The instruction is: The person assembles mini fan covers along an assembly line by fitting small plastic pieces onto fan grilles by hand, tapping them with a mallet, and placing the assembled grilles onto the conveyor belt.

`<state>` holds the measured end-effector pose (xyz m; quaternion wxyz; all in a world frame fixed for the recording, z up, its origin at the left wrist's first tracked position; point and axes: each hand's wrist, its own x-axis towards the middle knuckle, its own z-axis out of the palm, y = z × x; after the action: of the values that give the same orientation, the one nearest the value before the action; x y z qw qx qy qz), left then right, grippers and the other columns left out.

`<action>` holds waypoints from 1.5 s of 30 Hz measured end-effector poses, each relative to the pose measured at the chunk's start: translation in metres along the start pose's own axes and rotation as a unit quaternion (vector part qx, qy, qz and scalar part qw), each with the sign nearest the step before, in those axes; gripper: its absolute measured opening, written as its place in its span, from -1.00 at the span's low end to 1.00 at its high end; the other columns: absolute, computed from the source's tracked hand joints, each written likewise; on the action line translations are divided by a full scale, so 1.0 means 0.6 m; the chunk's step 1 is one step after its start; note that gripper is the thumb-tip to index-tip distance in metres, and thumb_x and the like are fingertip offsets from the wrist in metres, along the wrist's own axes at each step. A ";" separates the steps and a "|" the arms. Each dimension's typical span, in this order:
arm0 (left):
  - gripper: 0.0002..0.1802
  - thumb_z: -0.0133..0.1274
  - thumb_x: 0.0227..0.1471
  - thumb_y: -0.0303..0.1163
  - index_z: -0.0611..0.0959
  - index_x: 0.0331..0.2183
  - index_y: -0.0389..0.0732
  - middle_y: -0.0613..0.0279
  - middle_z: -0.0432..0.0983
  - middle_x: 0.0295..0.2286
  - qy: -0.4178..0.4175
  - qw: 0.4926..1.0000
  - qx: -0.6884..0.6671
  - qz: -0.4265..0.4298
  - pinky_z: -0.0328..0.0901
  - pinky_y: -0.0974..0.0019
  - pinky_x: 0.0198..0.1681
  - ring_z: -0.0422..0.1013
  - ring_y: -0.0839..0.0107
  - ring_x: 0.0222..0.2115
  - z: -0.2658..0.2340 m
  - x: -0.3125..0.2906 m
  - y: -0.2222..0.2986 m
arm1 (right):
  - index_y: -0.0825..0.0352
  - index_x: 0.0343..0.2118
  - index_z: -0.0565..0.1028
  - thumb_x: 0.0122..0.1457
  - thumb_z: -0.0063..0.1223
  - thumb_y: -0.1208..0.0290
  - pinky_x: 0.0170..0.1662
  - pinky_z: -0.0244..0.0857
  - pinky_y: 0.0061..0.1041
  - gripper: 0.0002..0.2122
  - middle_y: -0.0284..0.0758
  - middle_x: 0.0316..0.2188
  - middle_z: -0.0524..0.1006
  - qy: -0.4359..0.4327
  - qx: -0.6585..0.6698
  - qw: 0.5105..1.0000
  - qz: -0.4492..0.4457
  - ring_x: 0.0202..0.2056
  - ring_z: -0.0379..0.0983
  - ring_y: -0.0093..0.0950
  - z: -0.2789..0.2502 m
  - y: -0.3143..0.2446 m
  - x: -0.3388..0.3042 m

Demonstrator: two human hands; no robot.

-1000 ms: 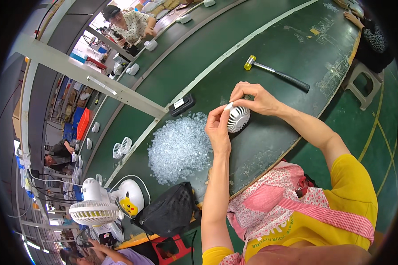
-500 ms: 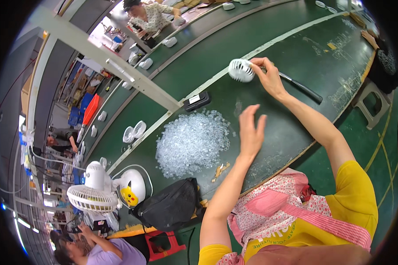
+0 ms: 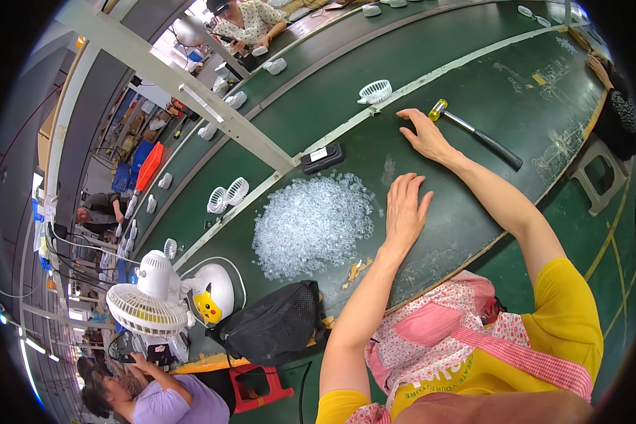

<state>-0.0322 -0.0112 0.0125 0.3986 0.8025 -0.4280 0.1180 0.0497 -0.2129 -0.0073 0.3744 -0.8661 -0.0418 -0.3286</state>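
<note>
My right hand [image 3: 430, 137] hovers over the dark green bench [image 3: 452, 212], thumb and fingers apart with nothing between them. Beyond its fingertips, a white slatted fan-housing piece [image 3: 375, 92] sits at the pale strip bordering the belt. Close to that hand lies a small hammer [image 3: 482, 138] with a yellow head and dark grip. My left hand [image 3: 405, 210] has its fingers stretched out, low over the bench and holding nothing. To its left spreads a pile of small clear plastic pieces [image 3: 311, 225].
A dark box-shaped object [image 3: 321, 157] is beside a metal post [image 3: 254, 134]. More white housings [image 3: 227, 195] line the belt [image 3: 318, 99]. A white fan [image 3: 148, 300] and black mesh bag [image 3: 268, 321] stand at left. Other people work across the belt and nearby.
My right hand has let go of the white slatted piece, which has moved away toward the belt's edge. The hammer's yellow head now shows. My left hand is slightly lower.
</note>
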 end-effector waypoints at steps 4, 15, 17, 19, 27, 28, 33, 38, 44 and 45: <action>-0.64 0.14 0.02 -0.44 0.51 -0.10 -0.28 0.01 0.41 -0.08 0.008 1.000 -0.023 -0.004 0.18 0.09 0.09 0.28 0.03 0.01 -0.002 -0.001 -0.005 | 0.34 -0.09 0.39 0.09 0.10 0.51 0.03 0.22 -0.27 -0.70 -0.20 -0.11 0.44 -0.013 -0.060 0.997 -0.035 -0.05 0.35 -0.19 -0.001 -0.009 -0.003; -0.69 0.15 0.01 -0.45 0.55 -0.16 -0.29 0.02 0.42 -0.10 0.015 1.000 -0.017 0.004 0.20 0.10 0.06 0.29 0.05 -0.01 -0.002 -0.001 -0.003 | 0.34 -0.09 0.39 0.09 0.07 0.54 0.05 0.20 -0.26 -0.71 -0.22 -0.07 0.43 0.004 -0.062 0.995 -0.074 -0.02 0.33 -0.19 0.010 -0.008 0.005; -0.71 0.15 0.00 -0.45 0.56 -0.18 -0.29 0.03 0.43 -0.10 0.013 1.000 -0.010 0.003 0.20 0.10 0.05 0.30 0.05 -0.02 -0.001 0.000 -0.005 | 0.34 -0.04 0.38 0.11 0.05 0.54 0.07 0.21 -0.25 -0.68 -0.20 -0.03 0.41 0.054 -0.059 0.993 -0.081 0.02 0.31 -0.17 0.024 -0.007 0.027; -0.70 0.15 -0.01 -0.46 0.55 -0.18 -0.30 0.03 0.42 -0.11 0.016 1.000 -0.012 0.005 0.20 0.09 0.05 0.29 0.04 -0.01 0.001 0.000 -0.005 | 0.32 0.03 0.34 0.12 -0.02 0.58 0.10 0.21 -0.22 -0.63 -0.13 0.03 0.38 0.100 -0.071 0.988 -0.094 0.06 0.28 -0.10 0.046 0.014 0.063; -0.77 0.15 -0.06 -0.47 0.55 -0.28 -0.27 0.04 0.44 -0.22 0.073 0.995 -0.067 0.009 0.23 0.09 -0.01 0.33 0.05 -0.09 0.005 -0.001 -0.019 | 0.30 0.07 0.35 0.14 -0.05 0.42 -0.11 0.37 -0.07 -0.61 -0.07 -0.08 0.48 0.040 -0.239 0.968 0.064 -0.15 0.48 -0.04 0.113 0.120 0.182; -0.76 0.16 -0.07 -0.48 0.54 -0.28 -0.27 0.04 0.44 -0.22 0.086 0.994 -0.072 0.014 0.24 0.09 -0.01 0.33 0.04 -0.10 0.014 0.001 -0.015 | 0.32 0.04 0.40 0.14 -0.03 0.38 -0.03 0.33 -0.08 -0.62 -0.05 -0.05 0.48 0.064 -0.259 0.962 0.056 -0.07 0.44 -0.06 0.113 0.167 0.187; -0.77 0.15 -0.06 -0.49 0.52 -0.29 -0.29 0.01 0.42 -0.26 0.120 0.986 -0.111 -0.017 0.24 0.11 -0.03 0.32 0.04 -0.14 0.029 0.002 -0.032 | 0.42 -0.08 0.48 0.20 -0.03 0.41 0.02 0.29 -0.26 -0.73 -0.06 -0.11 0.50 0.088 -0.120 0.989 -0.020 -0.07 0.43 -0.10 0.108 0.271 0.199; -0.72 0.09 0.02 -0.48 0.48 -0.18 -0.30 -0.02 0.41 -0.23 0.182 0.965 -0.177 -0.064 0.25 0.15 -0.05 0.31 0.02 -0.15 0.039 0.003 -0.039 | 0.43 -0.04 0.44 0.31 -0.03 0.29 -0.02 0.28 -0.53 -0.69 -0.28 -0.20 0.51 0.031 0.167 0.983 0.070 -0.16 0.43 -0.52 0.073 0.257 0.118; -0.06 0.20 0.02 -0.32 0.03 0.28 -0.20 -0.01 0.10 0.19 0.242 0.895 -0.320 -0.194 0.16 0.19 0.12 0.20 0.20 0.09 0.018 0.014 -0.047 | 0.41 0.03 0.40 0.23 -0.05 0.31 0.16 0.21 -0.42 -0.63 -0.32 -0.08 0.50 -0.212 0.514 0.802 0.216 -0.03 0.42 -0.49 -0.051 0.017 -0.010; 0.00 0.23 -0.01 -0.32 -0.01 0.29 -0.20 -0.01 0.04 0.22 0.235 0.895 -0.329 -0.189 0.08 0.15 0.20 0.11 0.16 0.18 0.005 0.018 -0.039 | 0.39 0.04 0.40 0.19 -0.02 0.27 0.16 0.23 -0.40 -0.60 -0.31 -0.05 0.50 -0.262 0.528 0.784 0.192 0.01 0.41 -0.47 -0.067 -0.004 -0.024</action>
<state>-0.0082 -0.0125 0.0035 0.7436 0.6401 -0.1766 0.0783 0.0159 -0.2358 0.0055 0.8033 -0.5758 -0.1387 0.0633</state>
